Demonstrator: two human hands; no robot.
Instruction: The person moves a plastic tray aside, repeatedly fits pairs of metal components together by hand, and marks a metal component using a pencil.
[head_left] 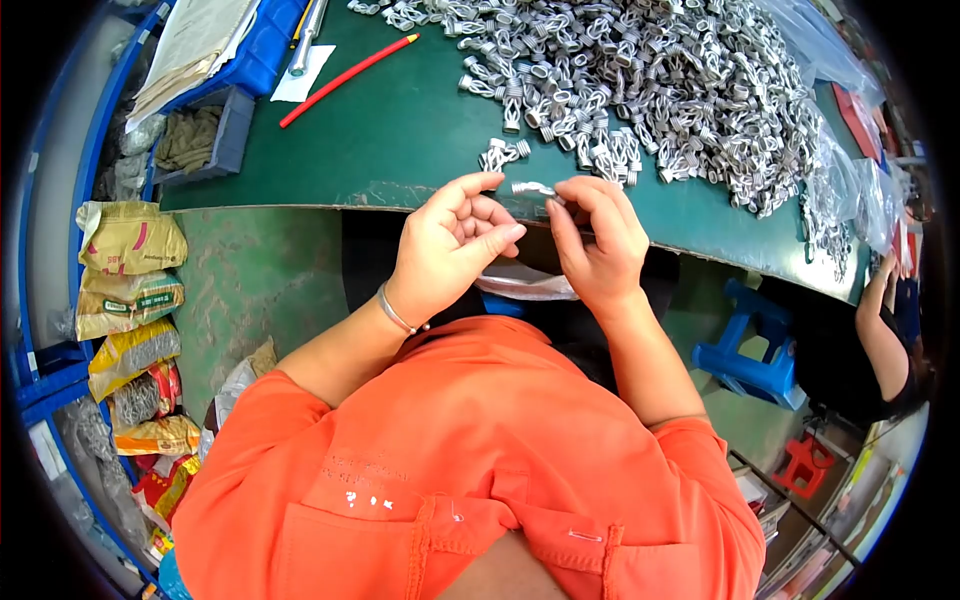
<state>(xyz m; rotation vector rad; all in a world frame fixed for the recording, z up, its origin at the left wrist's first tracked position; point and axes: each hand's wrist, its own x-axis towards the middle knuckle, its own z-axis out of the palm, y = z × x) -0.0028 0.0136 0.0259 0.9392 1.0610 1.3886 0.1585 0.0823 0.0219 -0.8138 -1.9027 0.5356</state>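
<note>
My right hand (602,240) pinches a small silver metal fitting (532,188) between thumb and forefinger, just over the front edge of the green table (400,130). The fitting has a ridged, threaded-looking end that points left toward my other hand. My left hand (452,240) is beside it, fingers loosely curled and thumb held apart, with nothing visible between them. On the table just beyond my hands lies a small cluster of similar fittings (503,153). Farther back spreads a large heap of the same metal fittings (640,80).
A red pencil (350,80) and a metal tool (308,38) lie at the table's left. Near them are a grey bin (225,135) and a blue tray (270,50). Sacks (130,240) line the left side. To the right are a blue stool (750,340) and another person's arm (880,340).
</note>
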